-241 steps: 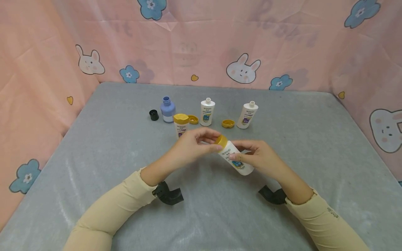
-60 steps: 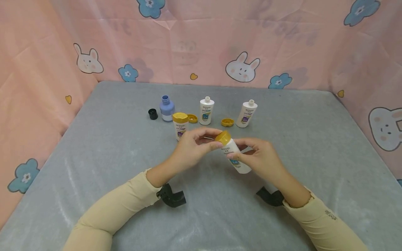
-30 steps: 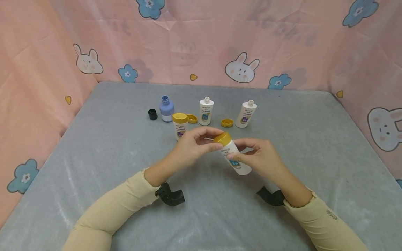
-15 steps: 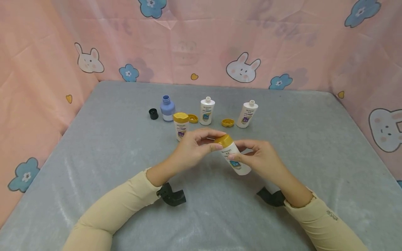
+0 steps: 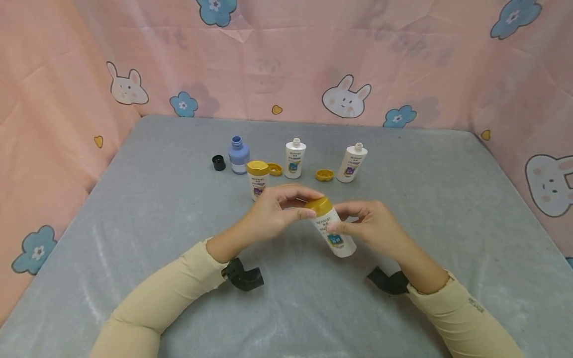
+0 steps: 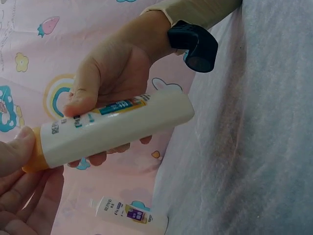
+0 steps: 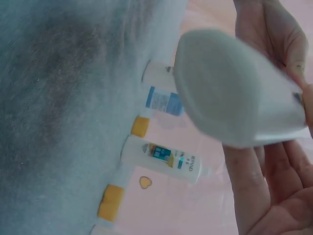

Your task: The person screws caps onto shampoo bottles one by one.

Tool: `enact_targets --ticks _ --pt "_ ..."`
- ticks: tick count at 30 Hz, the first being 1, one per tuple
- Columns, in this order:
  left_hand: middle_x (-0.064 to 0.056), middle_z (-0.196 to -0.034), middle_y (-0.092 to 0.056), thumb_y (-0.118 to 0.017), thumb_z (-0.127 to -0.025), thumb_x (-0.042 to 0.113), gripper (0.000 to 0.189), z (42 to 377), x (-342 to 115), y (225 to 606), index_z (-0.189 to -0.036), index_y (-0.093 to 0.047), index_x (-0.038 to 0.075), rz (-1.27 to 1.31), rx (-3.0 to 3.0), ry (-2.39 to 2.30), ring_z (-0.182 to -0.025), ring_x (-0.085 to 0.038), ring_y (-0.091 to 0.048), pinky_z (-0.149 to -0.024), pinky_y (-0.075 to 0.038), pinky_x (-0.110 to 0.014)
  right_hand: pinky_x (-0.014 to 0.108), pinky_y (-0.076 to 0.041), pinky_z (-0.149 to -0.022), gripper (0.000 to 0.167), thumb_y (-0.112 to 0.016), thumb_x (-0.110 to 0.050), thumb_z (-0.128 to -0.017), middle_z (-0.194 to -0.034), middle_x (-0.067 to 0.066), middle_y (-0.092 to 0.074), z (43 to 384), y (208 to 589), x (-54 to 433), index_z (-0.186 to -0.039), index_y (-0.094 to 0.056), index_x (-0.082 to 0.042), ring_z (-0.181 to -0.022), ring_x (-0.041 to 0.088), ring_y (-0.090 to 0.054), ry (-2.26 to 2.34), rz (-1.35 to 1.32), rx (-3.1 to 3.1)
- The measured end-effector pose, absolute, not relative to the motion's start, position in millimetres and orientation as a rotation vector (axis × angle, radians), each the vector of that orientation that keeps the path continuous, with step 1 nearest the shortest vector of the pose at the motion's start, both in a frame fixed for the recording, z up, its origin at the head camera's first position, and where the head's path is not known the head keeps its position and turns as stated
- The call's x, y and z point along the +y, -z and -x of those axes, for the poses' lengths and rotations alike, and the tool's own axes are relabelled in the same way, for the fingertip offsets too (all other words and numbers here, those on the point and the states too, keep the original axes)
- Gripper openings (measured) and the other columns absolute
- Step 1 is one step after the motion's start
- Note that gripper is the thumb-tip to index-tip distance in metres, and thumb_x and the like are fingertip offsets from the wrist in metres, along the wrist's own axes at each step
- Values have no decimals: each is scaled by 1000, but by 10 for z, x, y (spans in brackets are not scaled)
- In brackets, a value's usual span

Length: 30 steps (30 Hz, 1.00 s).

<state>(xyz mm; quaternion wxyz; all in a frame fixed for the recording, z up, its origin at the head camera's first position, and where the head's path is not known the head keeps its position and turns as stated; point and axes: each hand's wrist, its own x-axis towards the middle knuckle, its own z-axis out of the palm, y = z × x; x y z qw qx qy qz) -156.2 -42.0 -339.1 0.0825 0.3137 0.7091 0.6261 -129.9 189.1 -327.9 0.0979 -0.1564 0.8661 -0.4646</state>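
A white bottle (image 5: 336,239) with a gold cap (image 5: 320,205) is held tilted above the table, its capped end up and to the left. My left hand (image 5: 270,211) pinches the cap between thumb and fingers. Around the bottle's body, my right hand (image 5: 376,226) grips with the thumb across the label and the fingers behind. In the left wrist view the cap (image 6: 35,154) sits on the bottle's end (image 6: 117,129). The bottle's base (image 7: 215,88) fills much of the right wrist view. Just behind my left hand stands another gold-capped white bottle (image 5: 258,180), partly hidden.
Farther back are a blue bottle (image 5: 239,156) and two white bottles (image 5: 294,159) (image 5: 352,163), all uncapped. A black cap (image 5: 219,162) and gold caps (image 5: 275,169) (image 5: 324,175) lie among them on the grey-covered table (image 5: 425,199). A pink printed curtain (image 5: 286,59) hangs behind.
Both hands have kept their hold on the same bottle and cap. Over the last half second the bottle has dropped slightly toward me. The other bottles and caps stay put.
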Motion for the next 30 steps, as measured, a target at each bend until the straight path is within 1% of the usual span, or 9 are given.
enact_targets --ticks 3,6,9,13,16,19,23,26,30 --pt "-20 -121 -68 -69 -89 -3 30 1568 -420 3392 -119 -66 -7 -936 2112 -1858 -110 -26 -67 -96 -56 -29 24 -47 -57 29 -77 -16 -86 -97 9 -72 1323 3289 1911 -112 -74 -2 -78 7 -57 1388 462 2522" --pt "-20 -122 -68 -70 -89 -1 31 1568 -412 3398 -120 -67 -5 -902 2097 -1875 -109 -24 -67 -94 -57 -30 24 -48 -59 31 -77 -14 -87 -100 12 -72 1349 3300 1926 -114 -73 0 -81 7 -59 1416 450 2489" --pt "-19 -125 -67 -70 -90 0 33 1568 -392 3413 -122 -66 -4 -843 2071 -1920 -111 -22 -66 -93 -58 -30 25 -51 -64 33 -76 -16 -87 -102 13 -73 1369 3319 1928 -117 -73 -2 -85 8 -62 1427 422 2491" --pt "-18 -129 -65 -70 -90 -1 38 1564 -361 3437 -127 -64 -3 -771 2032 -1972 -115 -21 -63 -93 -58 -30 28 -52 -79 36 -76 -21 -89 -109 10 -74 1379 3340 1910 -121 -72 -6 -94 6 -64 1441 377 2525" --pt "-15 -130 -65 -71 -89 0 40 1565 -340 3457 -128 -63 0 -725 2030 -1983 -115 -20 -63 -93 -57 -28 29 -53 -89 39 -75 -21 -89 -117 11 -73 1373 3343 1894 -125 -69 -6 -100 1 -65 1487 334 2541" --pt "-13 -129 -65 -72 -89 1 38 1571 -323 3479 -126 -63 2 -702 2043 -1983 -115 -20 -64 -93 -57 -27 26 -55 -88 41 -77 -21 -88 -120 12 -72 1358 3339 1874 -126 -68 -5 -99 -1 -68 1529 291 2554" --pt "-15 -128 -65 -71 -89 0 37 1578 -319 3510 -125 -63 1 -677 2051 -1997 -117 -23 -63 -94 -57 -28 25 -57 -87 43 -78 -23 -86 -121 12 -72 1348 3353 1841 -124 -69 -5 -101 9 -72 1533 265 2577" --pt "-13 -127 -66 -71 -90 2 36 1596 -318 3539 -124 -63 2 -629 2060 -1997 -119 -23 -63 -97 -56 -30 34 -57 -93 43 -78 -24 -87 -122 12 -72 1357 3379 1827 -125 -69 -6 -109 21 -71 1529 229 2593" --pt "-9 -126 -66 -72 -90 8 35 1655 -304 3596 -124 -63 6 -552 2093 -1958 -119 -20 -62 -103 -53 -34 43 -54 -98 46 -78 -31 -87 -124 11 -71 1419 3426 1807 -126 -68 -9 -115 24 -68 1556 129 2573"
